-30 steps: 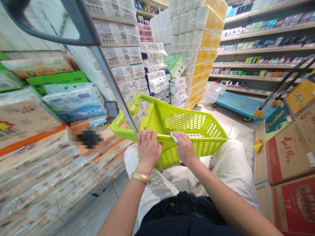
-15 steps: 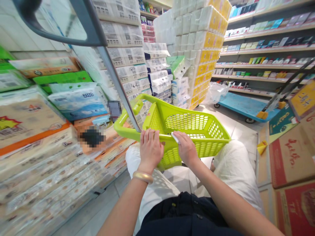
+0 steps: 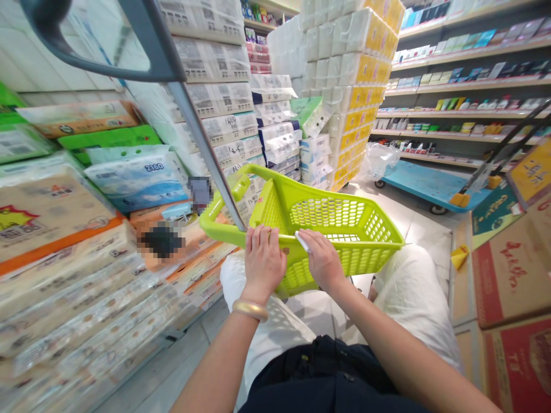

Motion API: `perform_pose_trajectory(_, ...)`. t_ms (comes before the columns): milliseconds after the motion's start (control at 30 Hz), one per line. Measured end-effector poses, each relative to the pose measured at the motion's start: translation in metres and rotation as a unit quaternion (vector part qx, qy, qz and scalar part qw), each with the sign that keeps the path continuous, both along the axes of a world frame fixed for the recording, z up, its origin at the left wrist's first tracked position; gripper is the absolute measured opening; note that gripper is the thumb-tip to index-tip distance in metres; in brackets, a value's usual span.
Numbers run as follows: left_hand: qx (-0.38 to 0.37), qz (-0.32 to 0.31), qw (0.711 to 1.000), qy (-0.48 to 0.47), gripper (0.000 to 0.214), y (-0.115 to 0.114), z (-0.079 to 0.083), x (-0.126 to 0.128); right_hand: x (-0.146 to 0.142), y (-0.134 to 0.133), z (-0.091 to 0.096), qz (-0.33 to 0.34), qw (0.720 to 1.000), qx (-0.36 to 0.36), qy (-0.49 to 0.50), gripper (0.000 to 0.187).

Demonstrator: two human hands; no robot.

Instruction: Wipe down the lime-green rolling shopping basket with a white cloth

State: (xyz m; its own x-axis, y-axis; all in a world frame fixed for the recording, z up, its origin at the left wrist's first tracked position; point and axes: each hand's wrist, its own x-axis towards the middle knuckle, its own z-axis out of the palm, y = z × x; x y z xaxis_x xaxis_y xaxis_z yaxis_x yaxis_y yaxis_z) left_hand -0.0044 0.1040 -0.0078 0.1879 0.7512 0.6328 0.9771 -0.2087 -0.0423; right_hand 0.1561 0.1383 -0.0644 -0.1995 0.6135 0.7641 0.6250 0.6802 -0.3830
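Note:
A lime-green rolling shopping basket [image 3: 344,246] with perforated walls is in front of me, between my knees. A metal pole [image 3: 210,155] rises from its left end to a grey loop handle [image 3: 167,57]. My left hand [image 3: 266,261], with a gold bangle at the wrist, has its fingers hooked over the near rim beside the pole's foot. Just to the right, my right hand [image 3: 325,258] is closed on a folded white wipe [image 3: 302,241], perhaps a tissue, pressed against the same rim. Its fingertips are partly hidden.
Stacked tissue packs [image 3: 55,212] rise close on the left. Behind the basket stand wrapped paper bundles [image 3: 353,92]. A blue platform trolley [image 3: 430,183] is at the far right, before stocked shelves [image 3: 473,83]. Cardboard boxes [image 3: 508,281] line the right side.
My right hand has slid slightly left along the rim with the white wipe. My left hand and the basket have stayed in place.

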Motion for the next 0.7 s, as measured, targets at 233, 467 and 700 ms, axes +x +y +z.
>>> perform_pose_trajectory(233, 0.0, 0.005, 1.0, -0.001, 0.041, 0.001, 0.0, 0.002, -0.023, -0.003, 0.011, -0.008, 1.0, 0.002, -0.006, 0.047)
perform_pose_trajectory(467, -0.005, -0.002, 1.0, 0.004, 0.043, 0.001, 0.0, -0.002, -0.017, -0.001, 0.008, 0.002, 1.0, 0.01, -0.012, 0.049)
perform_pose_trajectory(700, 0.002, 0.01, 1.0, 0.005, 0.042, 0.001, -0.002, 0.002, 0.015, 0.0, -0.006, -0.062, 0.998, -0.002, -0.006, 0.048)
